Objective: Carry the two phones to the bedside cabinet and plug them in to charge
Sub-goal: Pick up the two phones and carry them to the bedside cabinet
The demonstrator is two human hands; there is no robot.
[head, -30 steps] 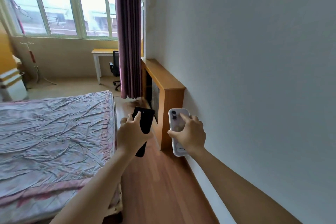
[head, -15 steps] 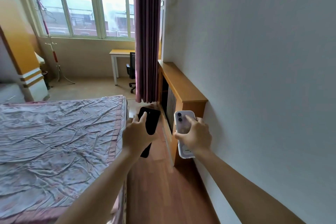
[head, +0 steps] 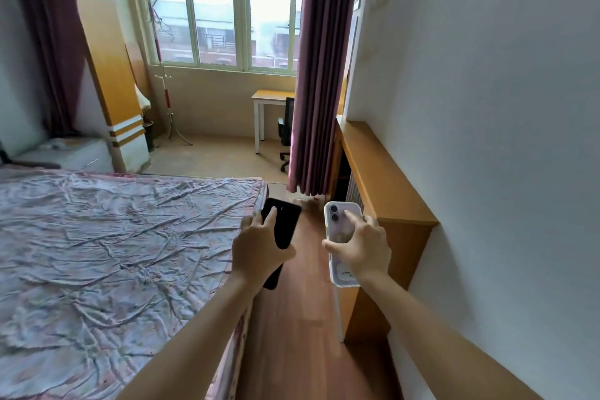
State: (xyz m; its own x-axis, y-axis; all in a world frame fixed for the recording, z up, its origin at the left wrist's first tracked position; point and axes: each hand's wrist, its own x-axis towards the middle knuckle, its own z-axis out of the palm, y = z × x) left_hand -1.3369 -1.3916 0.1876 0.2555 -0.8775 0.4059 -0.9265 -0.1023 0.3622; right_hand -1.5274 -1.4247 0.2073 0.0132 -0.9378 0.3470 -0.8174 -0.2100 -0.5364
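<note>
My left hand (head: 258,252) grips a black phone (head: 284,224), held upright over the wooden floor beside the bed's corner. In my right hand (head: 362,245) is a white phone in a pale case (head: 337,221), its camera lenses at the top facing me. Both phones are held in front of me at about the same height, a small gap between them. A low white bedside cabinet (head: 78,153) stands far left beyond the bed, with unclear items on top. No charger cable can be made out.
A bed with a crumpled pale sheet (head: 113,253) fills the left. A long wooden radiator cover (head: 386,185) runs along the right wall. A narrow strip of wood floor (head: 308,318) lies between them. Ahead are a purple curtain (head: 321,75), a desk and chair (head: 276,114), and a coat stand.
The view has swung left and moved forward along the bed; more of the room's left side and the white cabinet have come into sight. Both hands keep hold of the phones.
</note>
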